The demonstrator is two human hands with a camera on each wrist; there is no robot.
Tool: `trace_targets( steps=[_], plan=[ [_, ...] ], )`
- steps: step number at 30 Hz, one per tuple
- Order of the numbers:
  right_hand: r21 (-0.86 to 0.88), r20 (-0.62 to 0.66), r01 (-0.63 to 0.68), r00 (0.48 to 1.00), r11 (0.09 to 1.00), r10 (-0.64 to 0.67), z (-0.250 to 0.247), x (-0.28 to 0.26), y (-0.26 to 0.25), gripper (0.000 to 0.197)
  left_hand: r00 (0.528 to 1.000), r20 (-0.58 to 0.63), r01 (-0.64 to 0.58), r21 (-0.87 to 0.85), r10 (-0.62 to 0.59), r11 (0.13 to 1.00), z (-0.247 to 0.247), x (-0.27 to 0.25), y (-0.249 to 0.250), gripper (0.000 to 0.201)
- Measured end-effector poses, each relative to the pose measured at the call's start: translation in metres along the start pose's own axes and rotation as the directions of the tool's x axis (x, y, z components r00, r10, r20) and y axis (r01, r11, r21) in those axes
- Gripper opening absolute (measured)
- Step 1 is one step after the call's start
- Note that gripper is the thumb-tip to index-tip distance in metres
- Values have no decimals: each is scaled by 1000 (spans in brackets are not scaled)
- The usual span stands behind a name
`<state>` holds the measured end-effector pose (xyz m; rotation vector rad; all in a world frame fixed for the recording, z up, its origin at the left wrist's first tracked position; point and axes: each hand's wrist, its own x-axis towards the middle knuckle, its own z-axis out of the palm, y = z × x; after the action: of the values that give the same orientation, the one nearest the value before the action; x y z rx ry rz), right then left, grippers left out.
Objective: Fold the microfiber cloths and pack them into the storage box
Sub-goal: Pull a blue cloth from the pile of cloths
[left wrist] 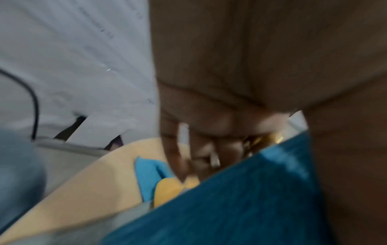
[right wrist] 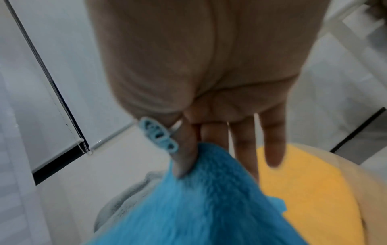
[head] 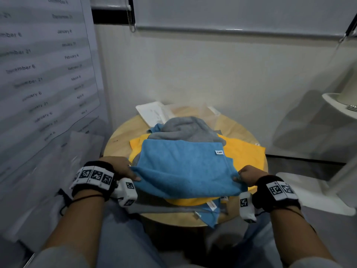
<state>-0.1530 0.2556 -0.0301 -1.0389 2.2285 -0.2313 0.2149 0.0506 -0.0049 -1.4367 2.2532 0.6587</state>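
Observation:
A blue microfiber cloth (head: 183,167) lies spread over a pile on the round wooden table (head: 119,140). My left hand (head: 125,170) pinches its near left corner, and my right hand (head: 248,176) pinches its near right corner. In the right wrist view the thumb and forefinger nip the blue cloth (right wrist: 199,199) while the other fingers (right wrist: 272,142) stay straight. The blue cloth (left wrist: 230,207) fills the lower part of the left wrist view under my blurred fingers (left wrist: 201,149). Beneath it sit a yellow cloth (head: 241,153), a grey cloth (head: 185,128) and another blue cloth (head: 210,215). A clear storage box (head: 204,113) stands at the table's back.
A white lid or tray (head: 152,113) lies at the table's back left. A calendar sheet (head: 42,64) hangs on the left wall. A white stand with a shelf (head: 340,109) is at the right. My knees are under the table's near edge.

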Motion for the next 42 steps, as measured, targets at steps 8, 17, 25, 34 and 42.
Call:
trace_targets(
  steps=[8,17,25,34,42],
  plan=[
    [290,-402,145,915,946,-17,3,32,-6,33,925,-371,-275,-804,-84,527,23,34,5,11],
    [435,-421,121,903,892,83,-1,110,-27,24,790,-546,-149,-611,-277,777,26,104,36,37],
    [475,-439,158,895,866,78,8,150,-23,17,796,-528,-137,-634,-296,761,11,135,30,33],
    [570,-346,185,938,800,29,12,162,-26,27,889,-367,-82,-717,-275,693,16,167,20,37],
    [669,-412,252,909,700,67,9,161,-30,19,872,-381,-181,-834,-308,521,16,170,16,31]
  ],
)
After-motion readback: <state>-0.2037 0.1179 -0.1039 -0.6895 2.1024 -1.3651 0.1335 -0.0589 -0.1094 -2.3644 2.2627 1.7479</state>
